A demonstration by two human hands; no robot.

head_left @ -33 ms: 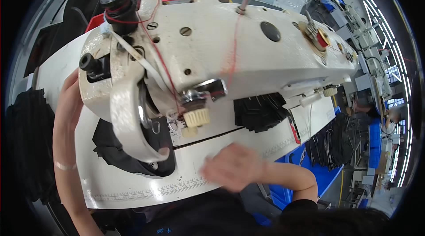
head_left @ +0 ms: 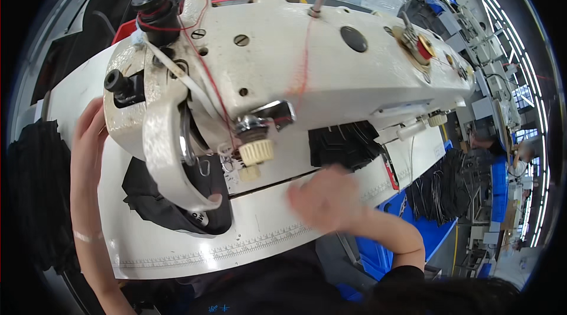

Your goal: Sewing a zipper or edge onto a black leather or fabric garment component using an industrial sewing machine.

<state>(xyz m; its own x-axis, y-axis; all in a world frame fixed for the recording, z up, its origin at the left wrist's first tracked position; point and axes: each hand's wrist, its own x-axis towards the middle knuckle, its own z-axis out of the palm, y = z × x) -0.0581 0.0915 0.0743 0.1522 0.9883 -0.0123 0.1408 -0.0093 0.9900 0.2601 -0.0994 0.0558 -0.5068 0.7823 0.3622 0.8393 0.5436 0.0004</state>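
A white sewing machine (head_left: 283,61) with red thread fills the middle of the view. My left hand (head_left: 90,123) is at the left end of its head, fingers stretched and partly hidden behind the casing; I cannot tell whether it touches. Under the needle end lies a black fabric piece (head_left: 177,203) with a white printed mark, partly covered by the pale curved guard. My right hand (head_left: 326,198), smeared by motion, is over the white table (head_left: 260,220). It is nearest to a stack of black fabric pieces (head_left: 342,146) beneath the machine arm; whether it holds anything does not show.
Red-handled snippers (head_left: 391,172) lie right of the stack. A blue bin (head_left: 378,250) stands beyond the table's right edge, beside dark bundled pieces (head_left: 440,188). More black fabric (head_left: 38,191) hangs at the far left. A person (head_left: 520,158) is in the background at right.
My right hand has moved right and away from me, toward the fabric stack. More of my left hand's fingers show beside the machine head. The black piece's printed mark is more exposed.
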